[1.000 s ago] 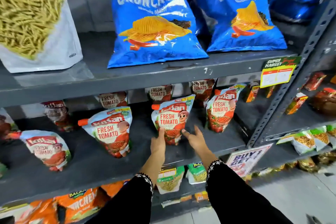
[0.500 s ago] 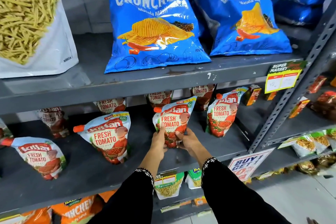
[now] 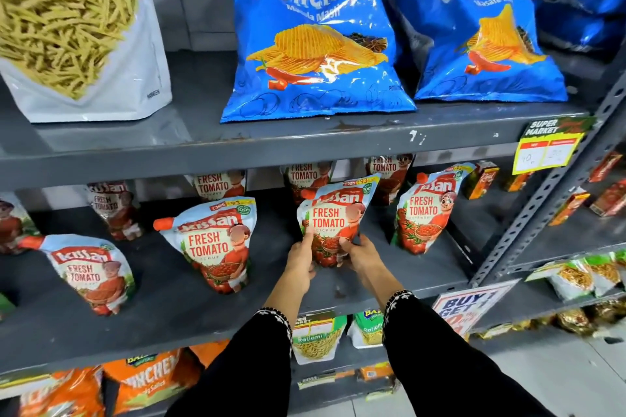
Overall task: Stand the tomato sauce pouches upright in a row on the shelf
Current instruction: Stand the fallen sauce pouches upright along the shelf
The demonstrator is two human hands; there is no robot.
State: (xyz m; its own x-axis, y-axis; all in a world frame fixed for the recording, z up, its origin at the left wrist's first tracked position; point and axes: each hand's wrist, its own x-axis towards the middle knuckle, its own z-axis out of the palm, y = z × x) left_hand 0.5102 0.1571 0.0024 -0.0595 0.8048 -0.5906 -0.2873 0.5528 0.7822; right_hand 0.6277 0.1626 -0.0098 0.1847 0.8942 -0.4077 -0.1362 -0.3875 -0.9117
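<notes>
Fingers (image 3: 309,240) of both hands clasping upright tomato sauce pouch (image 3: 333,213), grey shelf (image 3: 169,308), neighbouring pouches beside

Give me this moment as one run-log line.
step: straightening pouch | left hand + right hand: both gripping held pouch at its base | pouch: upright on middle shelf | front row: four pouches, unevenly spaced

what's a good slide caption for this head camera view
Both hands, left hand and right hand, grip a tomato sauce pouch on the grey shelf, below blue chip bags.
</notes>
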